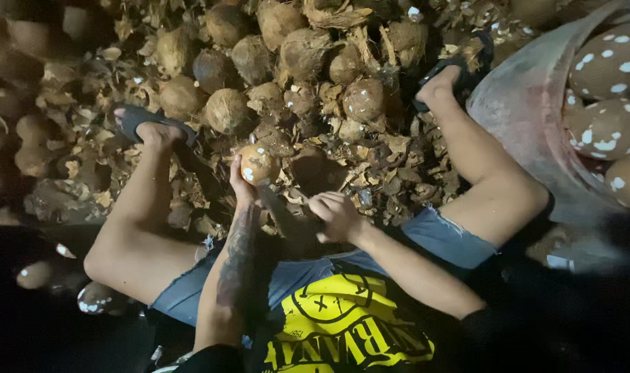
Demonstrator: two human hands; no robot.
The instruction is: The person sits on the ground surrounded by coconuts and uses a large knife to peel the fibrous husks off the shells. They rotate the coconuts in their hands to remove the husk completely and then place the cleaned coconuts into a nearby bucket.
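Brown, husk-flecked and partly peeled, a coconut (pixel 257 164) sits low between the person's spread legs, cupped from the left by the left hand (pixel 240 181), whose fingers curl against its side. The right hand (pixel 337 215) is clenched around the handle of a dark blade (pixel 282 211); its edge is hard to make out in the gloom. Behind lie a coconut pile (pixel 273 62) and husk scraps (pixel 391 159). At right, a basket (pixel 529 117) of peeled coconuts is cut off by the frame.
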